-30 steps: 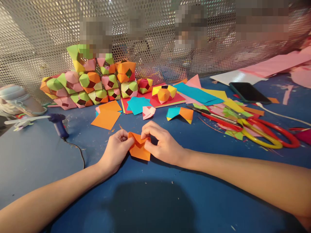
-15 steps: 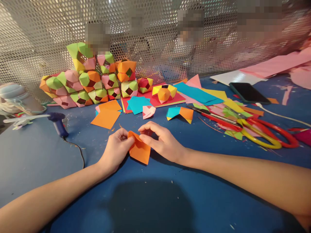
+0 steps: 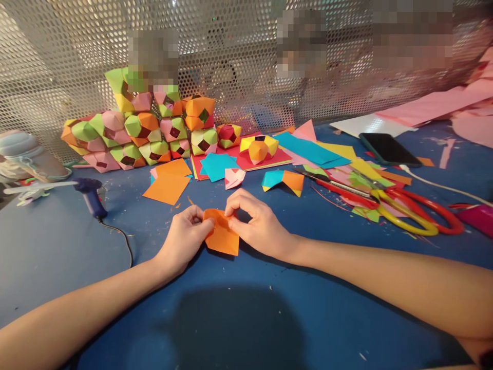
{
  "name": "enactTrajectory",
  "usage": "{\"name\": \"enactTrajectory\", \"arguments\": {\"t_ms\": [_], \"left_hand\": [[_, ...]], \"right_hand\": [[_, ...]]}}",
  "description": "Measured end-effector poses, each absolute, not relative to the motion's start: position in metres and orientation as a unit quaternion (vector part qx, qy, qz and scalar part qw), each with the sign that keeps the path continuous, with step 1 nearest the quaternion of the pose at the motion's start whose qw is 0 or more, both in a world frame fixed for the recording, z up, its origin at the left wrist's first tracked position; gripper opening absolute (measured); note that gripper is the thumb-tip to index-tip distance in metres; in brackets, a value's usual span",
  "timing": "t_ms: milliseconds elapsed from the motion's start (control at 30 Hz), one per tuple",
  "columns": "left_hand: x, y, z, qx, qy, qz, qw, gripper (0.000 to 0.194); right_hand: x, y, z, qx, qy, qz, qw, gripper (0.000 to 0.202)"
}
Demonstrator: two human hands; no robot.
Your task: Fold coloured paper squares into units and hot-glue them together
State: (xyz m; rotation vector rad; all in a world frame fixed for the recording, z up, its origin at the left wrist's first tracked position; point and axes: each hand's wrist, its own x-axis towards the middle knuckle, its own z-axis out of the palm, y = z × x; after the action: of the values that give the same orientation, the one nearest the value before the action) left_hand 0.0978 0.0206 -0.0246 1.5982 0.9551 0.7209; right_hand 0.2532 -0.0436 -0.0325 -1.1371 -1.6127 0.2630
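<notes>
Between my hands is a small orange paper piece (image 3: 223,239), tilted above the blue table. My left hand (image 3: 185,236) pinches its left edge between thumb and fingers. At its upper right edge, my right hand (image 3: 258,223) has thumb and index finger closed on the paper. Beyond them lie a pink patterned folded piece (image 3: 234,178), a folded blue and orange piece (image 3: 283,181), loose orange squares (image 3: 166,187) and blue squares (image 3: 219,167).
Colourful folded paper balls (image 3: 142,128) are stacked against a perforated metal screen (image 3: 239,31). A glue gun (image 3: 92,198) and bottle (image 3: 33,156) are left; scissors (image 3: 408,213), scraps and a phone (image 3: 389,149) are right. People are visible behind the screen.
My right hand has closed on the orange paper's upper right edge, where its index finger was lifted before. The paper's lower edge has risen slightly. My left hand keeps its pinch.
</notes>
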Motion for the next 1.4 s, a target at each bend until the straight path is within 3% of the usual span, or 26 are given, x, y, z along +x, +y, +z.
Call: {"name": "enactTrajectory", "arguments": {"t_ms": [133,300,433,767,1400], "left_hand": [[0.097,0.023,-0.025,0.674,0.395,0.306,0.544,0.017],[0.097,0.021,-0.022,0.697,0.391,0.312,0.513,0.019],[0.098,0.02,-0.021,0.698,0.395,0.3,0.517,0.018],[0.097,0.02,-0.021,0.705,0.394,0.29,0.514,0.015],[0.098,0.019,-0.022,0.681,0.374,0.258,0.574,0.02]], "right_hand": [[0.256,-0.046,-0.03,-0.455,-0.672,0.189,0.553,0.011],[0.259,-0.032,-0.035,-0.463,-0.455,0.4,0.647,0.021],[0.257,-0.026,-0.036,-0.45,-0.412,0.524,0.594,0.022],[0.256,-0.037,-0.032,-0.508,-0.595,0.365,0.504,0.015],[0.253,-0.042,-0.031,-0.552,-0.617,0.244,0.505,0.016]]}}
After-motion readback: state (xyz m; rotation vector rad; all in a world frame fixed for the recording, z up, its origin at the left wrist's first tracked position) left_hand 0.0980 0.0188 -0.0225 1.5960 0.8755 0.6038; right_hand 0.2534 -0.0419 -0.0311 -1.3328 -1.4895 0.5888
